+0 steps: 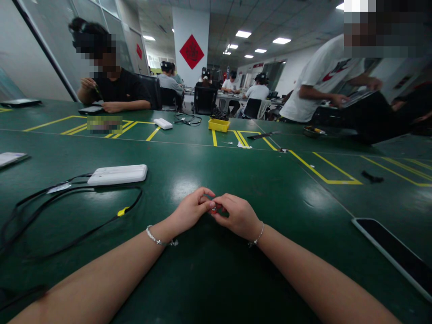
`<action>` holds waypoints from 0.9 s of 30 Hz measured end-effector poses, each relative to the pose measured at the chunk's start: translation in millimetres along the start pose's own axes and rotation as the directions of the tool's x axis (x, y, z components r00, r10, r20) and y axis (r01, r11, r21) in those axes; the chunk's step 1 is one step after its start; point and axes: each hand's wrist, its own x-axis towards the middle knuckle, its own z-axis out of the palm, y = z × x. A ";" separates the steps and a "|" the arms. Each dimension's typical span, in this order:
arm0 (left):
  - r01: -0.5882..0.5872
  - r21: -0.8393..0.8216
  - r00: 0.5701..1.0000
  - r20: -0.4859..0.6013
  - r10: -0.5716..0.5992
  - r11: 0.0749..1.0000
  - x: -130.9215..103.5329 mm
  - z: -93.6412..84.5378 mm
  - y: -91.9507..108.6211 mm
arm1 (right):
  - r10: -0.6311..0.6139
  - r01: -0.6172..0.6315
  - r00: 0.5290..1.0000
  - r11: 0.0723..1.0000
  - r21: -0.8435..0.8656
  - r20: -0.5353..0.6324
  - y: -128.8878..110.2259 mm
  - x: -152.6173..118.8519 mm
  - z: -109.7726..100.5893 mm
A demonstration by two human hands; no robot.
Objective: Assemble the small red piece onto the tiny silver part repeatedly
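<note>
Both my left hand (189, 211) and right hand (240, 217) pinch a small reddish piece (213, 210) in their fingers above the green counter (202, 283), too covered for me to tell what is finished or unfinished.

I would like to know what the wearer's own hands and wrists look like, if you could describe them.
Both are bare, with no gloves or sleeves in view. Above the left hand sits a pale, silvery bracelet with small dangling charms. Above the right hand is a thinner silver-coloured chain, also with little charms.
</note>
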 end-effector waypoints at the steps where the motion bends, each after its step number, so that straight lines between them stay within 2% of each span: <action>1: 0.003 0.018 1.000 -0.002 -0.003 1.000 -0.4 0.0 0.3 | -0.004 0.004 1.000 1.000 -0.019 -0.004 0.0 -0.2 0.2; 9: -0.022 0.044 1.000 0.019 0.021 0.999 -2.5 -1.5 -0.4 | -0.047 0.044 0.999 0.988 -0.147 -0.018 1.3 -3.8 2.3; 13: -0.017 -0.003 0.998 0.057 0.018 1.000 -2.1 -0.2 0.2 | -0.015 0.011 0.999 0.993 -0.116 -0.035 0.4 -4.2 3.2; 21: -0.024 -0.095 0.999 0.040 0.028 0.995 -0.1 0.6 -3.8 | 0.086 -0.087 0.994 0.996 -0.012 -0.061 -0.7 -2.7 1.5; 27: -0.018 -0.106 0.998 0.063 0.025 0.994 -0.5 0.5 -5.7 | 0.059 -0.060 0.998 0.998 -0.032 -0.033 -0.2 -2.3 0.4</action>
